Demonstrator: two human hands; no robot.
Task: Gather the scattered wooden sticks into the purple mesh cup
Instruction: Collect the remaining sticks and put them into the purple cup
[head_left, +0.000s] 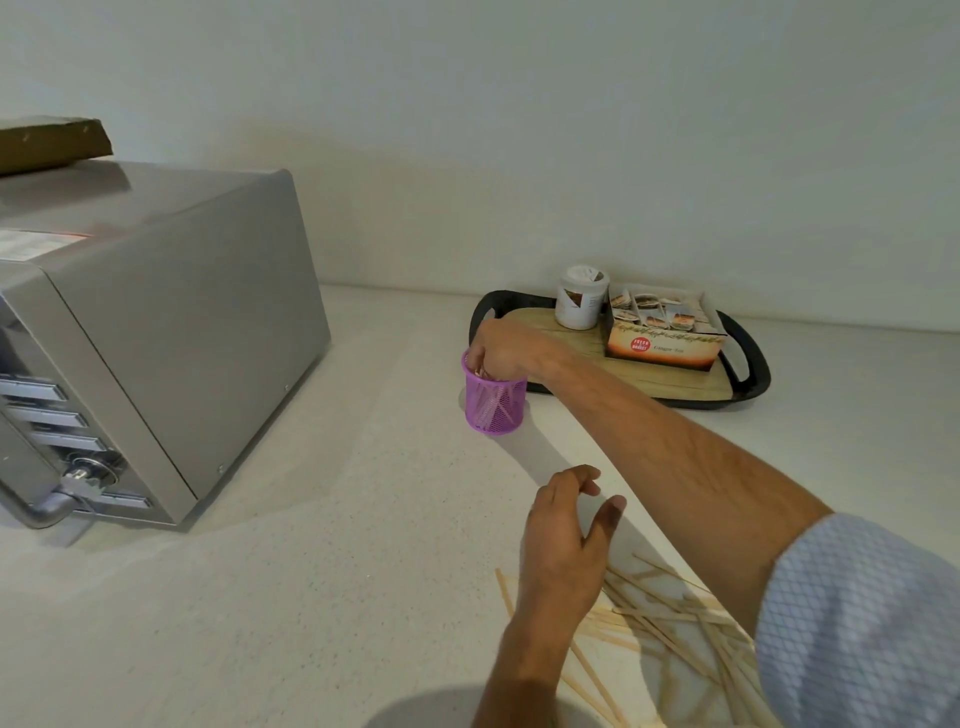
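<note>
The purple mesh cup (493, 402) stands upright on the pale counter, just in front of a tray. Several wooden sticks show through its mesh. My right hand (506, 351) reaches over the cup from the right. Its fingers are bunched and point down into the cup's mouth, pinching the top ends of sticks there. My left hand (563, 535) hovers above the counter nearer to me, with fingers relaxed and spread, holding nothing. A loose pile of scattered wooden sticks (654, 618) lies on the counter under and to the right of my left wrist, partly hidden by both arms.
A large grey metal appliance (156, 332) fills the left side of the counter. A black-rimmed tray (748, 384) behind the cup holds a white jar (579, 299) and a tea box (662, 338). A white wall (519, 130) rises behind the counter.
</note>
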